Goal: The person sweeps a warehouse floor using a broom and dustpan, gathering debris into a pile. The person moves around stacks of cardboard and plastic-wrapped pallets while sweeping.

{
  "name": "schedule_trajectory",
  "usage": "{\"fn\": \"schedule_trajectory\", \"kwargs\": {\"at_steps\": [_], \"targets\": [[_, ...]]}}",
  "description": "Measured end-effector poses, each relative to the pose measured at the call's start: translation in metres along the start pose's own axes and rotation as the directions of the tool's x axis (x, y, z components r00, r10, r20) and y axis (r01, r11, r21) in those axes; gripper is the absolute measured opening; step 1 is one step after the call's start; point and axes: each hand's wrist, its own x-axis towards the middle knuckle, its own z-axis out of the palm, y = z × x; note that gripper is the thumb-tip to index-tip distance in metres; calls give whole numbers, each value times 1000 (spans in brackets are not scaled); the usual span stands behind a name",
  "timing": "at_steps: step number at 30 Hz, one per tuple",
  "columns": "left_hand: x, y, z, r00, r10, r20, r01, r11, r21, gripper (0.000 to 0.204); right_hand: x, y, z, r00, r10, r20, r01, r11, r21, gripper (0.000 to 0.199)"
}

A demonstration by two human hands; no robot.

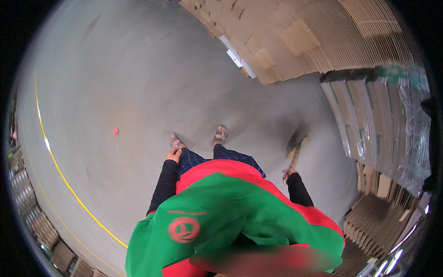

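My right hand [289, 174] is closed around the short handle of a broom [295, 158], held low to my right. The handle is yellowish with dark bands. Dark bristles fan out beyond it, smeared by motion, and I cannot tell whether they touch the floor. Beside my left thigh hangs my left hand [174, 154], its fingers loosely curled together, with nothing visible in them. A small red scrap [115, 131] lies on the grey floor [92, 92] to the left, apart from both hands.
Tall stacks of flat cardboard [295, 39] stand ahead on the right, with a white piece [234, 58] at their base. Plastic-wrapped cartons [369, 113] and more cardboard sheets [374, 219] line the right side. A yellow floor line [64, 171] curves along the left.
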Motion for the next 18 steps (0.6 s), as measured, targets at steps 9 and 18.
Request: {"fn": "schedule_trajectory", "kwargs": {"at_steps": [9, 18], "targets": [[-79, -68, -24, 838, -542, -64, 520, 829, -207, 36, -89, -116, 250, 861, -262, 435, 497, 612, -615, 15], [-73, -35, -27, 909, -373, -189, 372, 927, -41, 34, -180, -179, 382, 534, -428, 729, 778, -87, -622, 24]]}}
